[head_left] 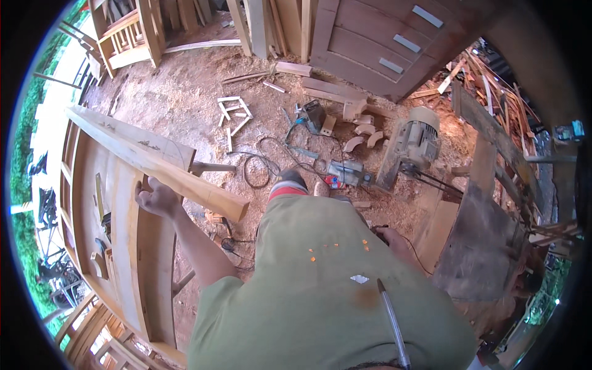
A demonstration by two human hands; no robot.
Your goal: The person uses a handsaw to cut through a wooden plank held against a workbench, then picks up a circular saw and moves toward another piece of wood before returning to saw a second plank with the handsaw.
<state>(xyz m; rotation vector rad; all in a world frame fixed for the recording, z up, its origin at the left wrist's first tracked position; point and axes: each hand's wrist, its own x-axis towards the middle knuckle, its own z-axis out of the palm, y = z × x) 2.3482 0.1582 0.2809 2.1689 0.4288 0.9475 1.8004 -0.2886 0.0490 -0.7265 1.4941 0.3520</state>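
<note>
My left hand [158, 198] is closed at the near edge of a long wooden beam [179, 178], with its fingers curled. This beam lies slantwise over a wooden frame with panels [161, 271] on my left. Beneath the hand, a wide pale board [125, 228] runs along the frame. Down by my right side, my right hand [396, 239] is partly hidden by my green shirt. Its fingers are closed around something dark that I cannot make out, and a thin dark cord runs close by.
A belt-driven motor [422, 139] stands at the right beside a dark machine table [484, 243]. Power tools, including a blue-grey one [349, 172], lie on the shavings-covered floor with loose cords. Curved wood pieces [364, 131] lie nearby. A brown panelled door [376, 43] leans at the back.
</note>
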